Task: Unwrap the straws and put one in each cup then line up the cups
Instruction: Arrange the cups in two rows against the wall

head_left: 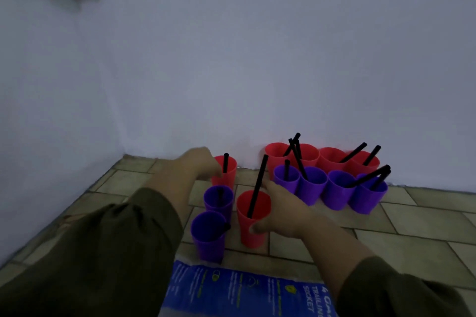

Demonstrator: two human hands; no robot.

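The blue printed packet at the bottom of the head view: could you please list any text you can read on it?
"TRAILING SOCKET", white letters on the blue printed plastic packet lying on the tiled floor.
A larger word beside it, beginning "G", is cut off.
The small print columns and green icons are too blurred to read.

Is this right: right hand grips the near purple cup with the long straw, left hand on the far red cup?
Not quite. In the head view the right hand grips a red cup, not purple; its long straw stands in it. The left hand is on the far red cup.
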